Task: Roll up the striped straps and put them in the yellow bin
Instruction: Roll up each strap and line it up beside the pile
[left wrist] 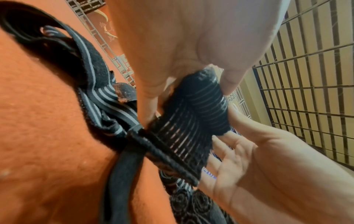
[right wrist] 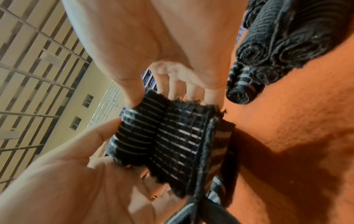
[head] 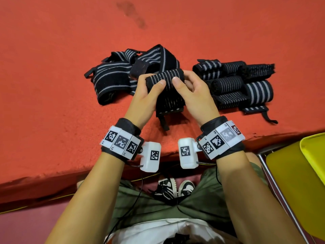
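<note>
A black strap with thin grey stripes (head: pixel 165 79) is half rolled and held above the red mat. My left hand (head: pixel 149 88) grips the left end of the roll, thumb on top. My right hand (head: pixel 190 87) grips the right end in the same way. The unrolled tail (head: pixel 169 104) hangs down between my wrists, and both wrist views show it (left wrist: pixel 184 145) (right wrist: pixel 178 145). Several loose striped straps (head: pixel 119 76) lie in a heap behind my left hand. Several rolled straps (head: pixel 233 81) lie beside my right hand. The yellow bin (head: pixel 313 155) shows at the right edge.
The red mat (head: pixel 52 85) covers the surface and ends in a front edge near my wrists. The yellow bin sits on a metal-framed seat (head: pixel 274 182) off the mat at my right. My legs and shoes (head: pixel 175 188) are below the mat edge.
</note>
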### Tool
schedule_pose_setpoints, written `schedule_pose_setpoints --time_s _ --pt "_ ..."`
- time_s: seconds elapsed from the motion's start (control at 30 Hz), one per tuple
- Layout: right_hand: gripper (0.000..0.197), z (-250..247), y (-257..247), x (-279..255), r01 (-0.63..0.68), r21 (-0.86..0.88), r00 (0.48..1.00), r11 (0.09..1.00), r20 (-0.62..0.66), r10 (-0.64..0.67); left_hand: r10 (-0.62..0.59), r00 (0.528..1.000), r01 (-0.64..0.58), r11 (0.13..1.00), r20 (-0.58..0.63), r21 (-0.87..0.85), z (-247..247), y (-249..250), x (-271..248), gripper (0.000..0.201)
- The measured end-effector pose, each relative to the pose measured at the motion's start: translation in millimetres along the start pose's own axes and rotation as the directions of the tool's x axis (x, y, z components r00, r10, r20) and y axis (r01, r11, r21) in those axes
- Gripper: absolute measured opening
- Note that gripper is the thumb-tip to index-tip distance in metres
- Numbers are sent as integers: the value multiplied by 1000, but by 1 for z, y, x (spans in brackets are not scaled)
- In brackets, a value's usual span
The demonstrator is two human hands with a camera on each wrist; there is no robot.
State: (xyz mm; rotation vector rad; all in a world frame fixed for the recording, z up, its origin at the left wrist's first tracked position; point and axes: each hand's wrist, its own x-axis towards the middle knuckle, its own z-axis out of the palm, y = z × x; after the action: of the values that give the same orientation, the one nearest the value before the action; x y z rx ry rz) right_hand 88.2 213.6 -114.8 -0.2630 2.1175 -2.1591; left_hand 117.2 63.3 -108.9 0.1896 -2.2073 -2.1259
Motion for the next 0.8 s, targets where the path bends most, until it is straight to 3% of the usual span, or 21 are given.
schedule_pose_setpoints --time_s 0.07,0.13,0.3,0.6,0.8 --pt "35 -1 1 0 12 19 1000 1000 8 -12 -30 999 31 1000 -30 6 0 1 1 53" --pt "39 -1 3 0 24 18 1000 1000 9 -24 -43 998 44 999 -36 20 -1 1 2 58" --pt "43 -2 5 1 16 53 999 998 34 -18 -1 1000 2 998 -12 63 -3 -4 3 40" --pt "53 8 12 -2 -95 80 993 992 73 89 84 996 -83 992 -2 96 -3 -17 3 37" --pt "32 5 10 2 -60 52 997 997 42 58 65 998 -67 992 16 108 -4 -17 3 36"
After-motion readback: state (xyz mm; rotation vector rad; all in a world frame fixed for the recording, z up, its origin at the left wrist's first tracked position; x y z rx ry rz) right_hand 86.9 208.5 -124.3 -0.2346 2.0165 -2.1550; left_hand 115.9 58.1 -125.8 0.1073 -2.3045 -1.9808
